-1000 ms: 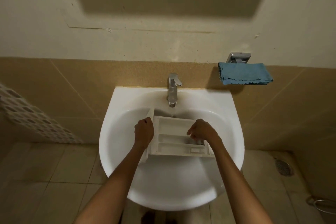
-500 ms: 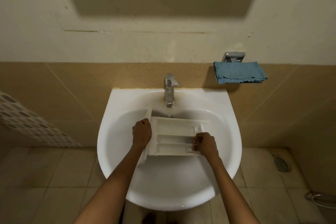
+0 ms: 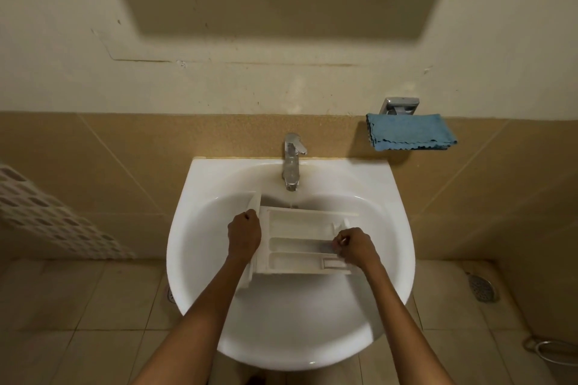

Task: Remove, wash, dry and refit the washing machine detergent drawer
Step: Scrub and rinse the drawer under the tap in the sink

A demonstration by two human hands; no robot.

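Drawer (image 3: 300, 225) sits between both grips, over the sink (image 3: 194, 247): left grip (image 3: 244, 236) clasps one end, right grip (image 3: 356, 247) pinches the other. If slick with water, it could slip and crack.

Your right hand (image 3: 356, 248) covers the right end of the drawer (image 3: 300, 237); which part its fingers (image 3: 339, 241) pinch, you can't tell. The drawer hides the bottom of the sink (image 3: 200, 259). The perforated panel (image 3: 47, 216) runs off the left edge.
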